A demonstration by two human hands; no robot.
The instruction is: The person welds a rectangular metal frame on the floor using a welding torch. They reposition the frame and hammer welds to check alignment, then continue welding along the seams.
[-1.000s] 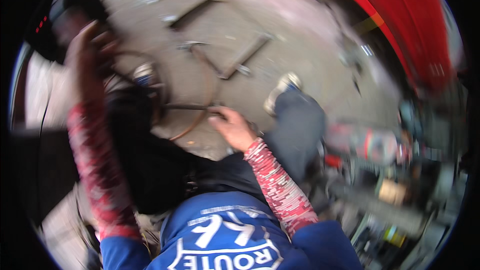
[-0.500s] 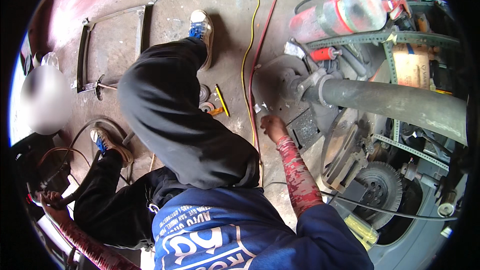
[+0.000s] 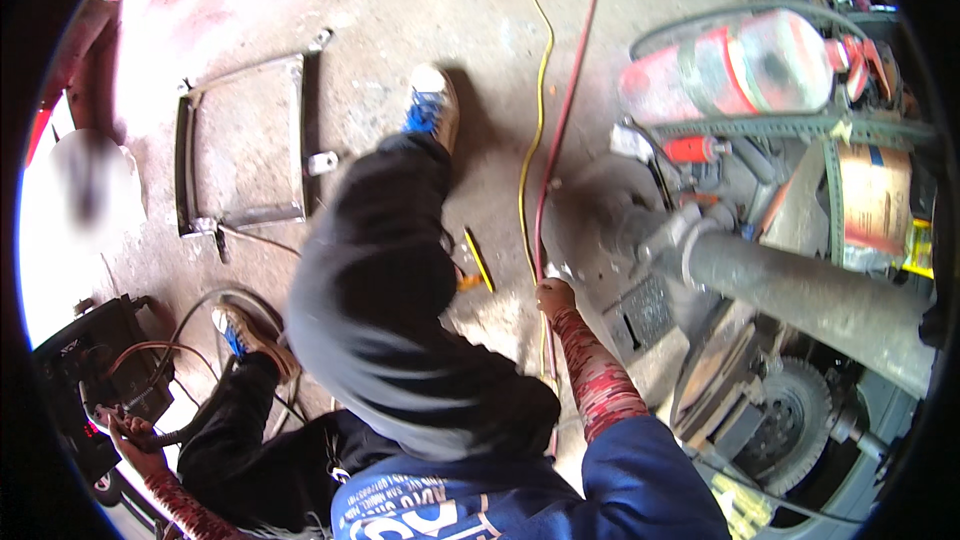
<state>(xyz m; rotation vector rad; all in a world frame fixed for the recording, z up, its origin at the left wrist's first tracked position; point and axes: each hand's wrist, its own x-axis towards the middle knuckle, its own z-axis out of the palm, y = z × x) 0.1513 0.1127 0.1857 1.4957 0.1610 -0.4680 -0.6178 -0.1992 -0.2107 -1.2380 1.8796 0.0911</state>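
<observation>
Right hand (image 3: 556,297) shifting over long red hose (image 3: 576,75) lying on floor, fingers curling; cannot tell if grasping. Left hand (image 3: 138,437) staying at boxy black machine (image 3: 75,355), gripping thick black cable (image 3: 180,434); work apparently spanning both.

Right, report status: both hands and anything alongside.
Left grip at black machine, hold unclear. Right grip at red hose, hold unclear. Yellow cord alongside hose.
</observation>
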